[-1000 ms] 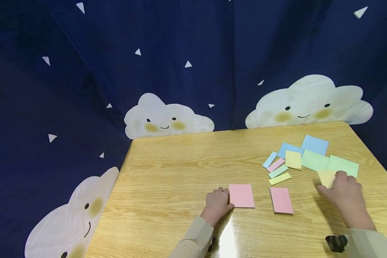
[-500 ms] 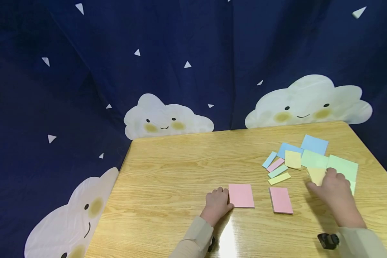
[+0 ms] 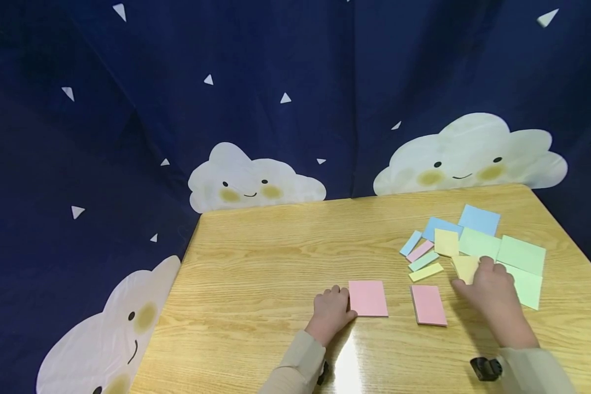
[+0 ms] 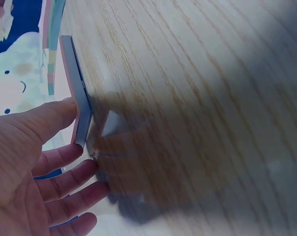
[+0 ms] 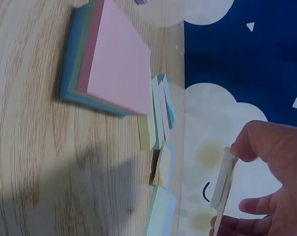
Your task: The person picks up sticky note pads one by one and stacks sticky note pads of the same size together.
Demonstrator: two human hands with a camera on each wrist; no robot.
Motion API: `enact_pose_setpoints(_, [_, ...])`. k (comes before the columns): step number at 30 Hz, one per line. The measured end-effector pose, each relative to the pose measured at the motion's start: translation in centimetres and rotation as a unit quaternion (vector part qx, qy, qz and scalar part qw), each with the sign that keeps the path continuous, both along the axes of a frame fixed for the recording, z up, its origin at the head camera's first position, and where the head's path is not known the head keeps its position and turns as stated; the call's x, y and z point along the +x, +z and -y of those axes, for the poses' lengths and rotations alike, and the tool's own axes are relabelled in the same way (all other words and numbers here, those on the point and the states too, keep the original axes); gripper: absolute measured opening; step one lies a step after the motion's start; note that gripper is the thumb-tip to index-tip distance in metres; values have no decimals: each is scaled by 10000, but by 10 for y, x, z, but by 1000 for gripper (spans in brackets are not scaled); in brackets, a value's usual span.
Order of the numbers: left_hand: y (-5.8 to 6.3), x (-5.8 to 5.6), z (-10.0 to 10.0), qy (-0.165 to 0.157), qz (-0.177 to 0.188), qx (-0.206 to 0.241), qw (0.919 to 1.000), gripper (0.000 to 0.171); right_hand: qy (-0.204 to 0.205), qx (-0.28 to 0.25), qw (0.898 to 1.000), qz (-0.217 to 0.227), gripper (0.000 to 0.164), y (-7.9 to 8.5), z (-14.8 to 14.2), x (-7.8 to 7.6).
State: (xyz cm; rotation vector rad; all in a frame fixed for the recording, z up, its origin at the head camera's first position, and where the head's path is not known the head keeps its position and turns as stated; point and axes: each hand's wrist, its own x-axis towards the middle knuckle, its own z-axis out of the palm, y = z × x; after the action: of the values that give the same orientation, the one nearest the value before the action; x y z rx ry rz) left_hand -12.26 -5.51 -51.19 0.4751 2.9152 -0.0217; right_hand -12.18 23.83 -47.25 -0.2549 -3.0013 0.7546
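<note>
On the table, my left hand (image 3: 331, 312) is at the left edge of a square pink sticky note pad (image 3: 368, 299). The left wrist view has its thumb and index finger (image 4: 69, 153) holding this pad's edge (image 4: 79, 93). Above the table at the right, my right hand (image 3: 494, 290) pinches a small yellow sticky note pad (image 3: 465, 267) between thumb and fingers. That pad (image 5: 224, 184) is seen nearly edge-on in the right wrist view. Another yellow sticky note pad (image 3: 446, 242) lies just beyond it, among the blue and green ones.
Between the hands lies a pink rectangular sticky note pad (image 3: 428, 305); its layers (image 5: 116, 64) show pink, green and blue. Narrow coloured strips (image 3: 423, 260) lie behind it. Blue pads (image 3: 480, 220) and green pads (image 3: 522, 255) spread across the right side. A dark curtain (image 3: 276, 65) hangs behind.
My right hand has moved left with the yellow sticky note pad, uncovering more of a green pad at the right. The left hand stays at the pink pad.
</note>
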Motion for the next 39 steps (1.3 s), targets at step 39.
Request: enact_pose_setpoints(39, [-5, -1, 1, 25, -14, -21, 10000, 35, 184, -51, 9993, 323, 73, -4, 45, 11])
